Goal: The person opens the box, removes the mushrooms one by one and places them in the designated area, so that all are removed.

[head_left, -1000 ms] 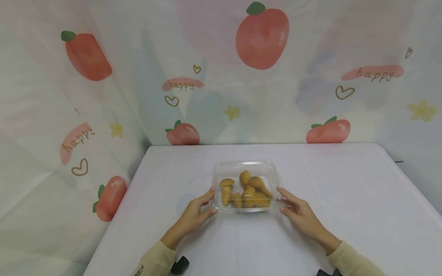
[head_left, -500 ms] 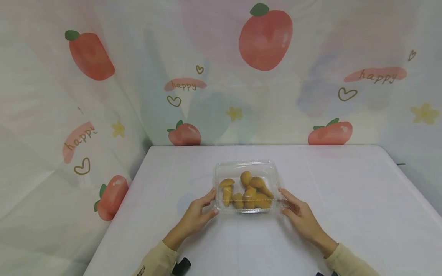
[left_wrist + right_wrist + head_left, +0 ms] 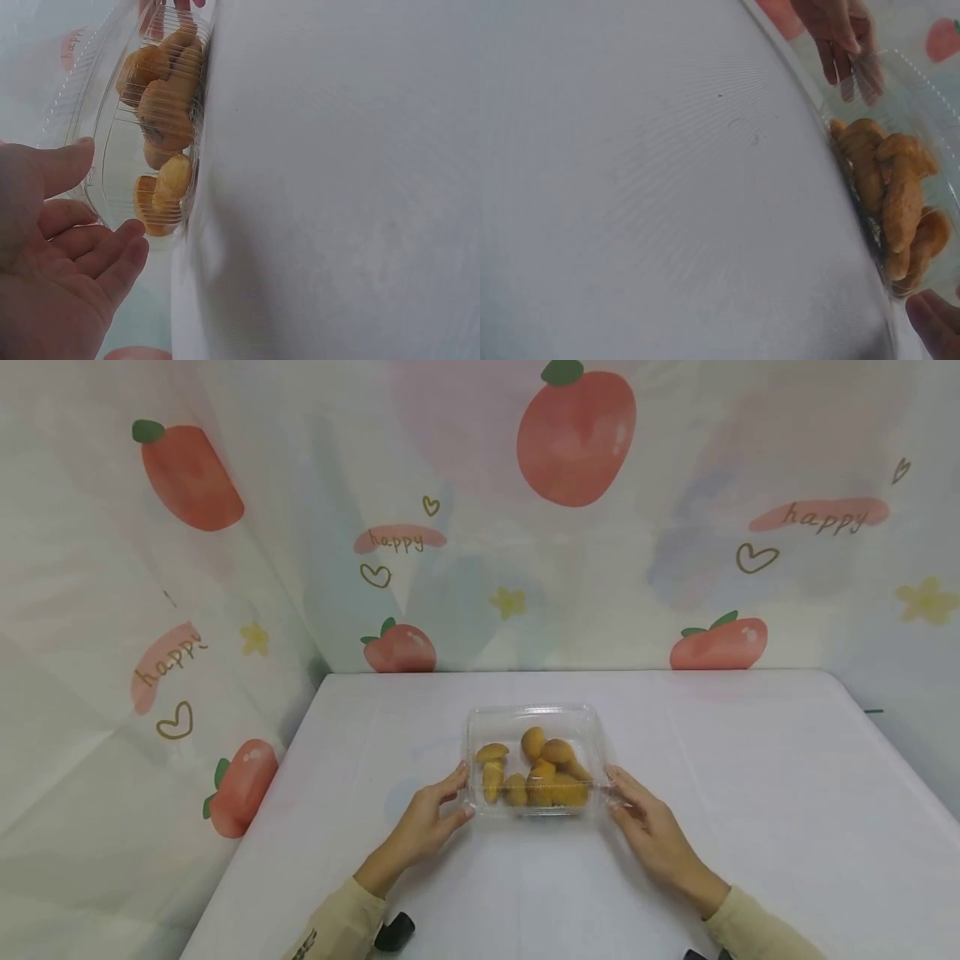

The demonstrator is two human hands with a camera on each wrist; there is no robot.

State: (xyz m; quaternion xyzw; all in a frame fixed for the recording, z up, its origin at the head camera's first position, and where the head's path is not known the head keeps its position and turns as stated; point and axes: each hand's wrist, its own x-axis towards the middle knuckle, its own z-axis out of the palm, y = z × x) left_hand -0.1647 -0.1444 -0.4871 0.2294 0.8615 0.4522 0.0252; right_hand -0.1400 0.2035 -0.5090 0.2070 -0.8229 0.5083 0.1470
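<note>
A clear plastic clamshell box (image 3: 491, 727) with its lid down lies on the white table, in the middle of the head view. Several yellow-brown mushrooms (image 3: 542, 777) are inside it. My left hand (image 3: 420, 827) holds the box at its left end; in the left wrist view its thumb is by the lid edge and its fingers (image 3: 124, 259) are at the end wall. My right hand (image 3: 660, 839) holds the right end, thumb near the front corner. In the right wrist view only the tip of its thumb (image 3: 934, 322) shows, and its other fingers are out of sight.
The white-covered table (image 3: 525, 893) reaches back to a printed curtain (image 3: 465, 468) with fruit and "happy" patterns. Another curtain side (image 3: 82, 793) runs along the left edge. A black strap-like piece (image 3: 395, 932) is beside my left sleeve.
The head view has shifted slightly. Both hands stay at the two ends of the box, and the box and mushrooms keep nearly the same place.
</note>
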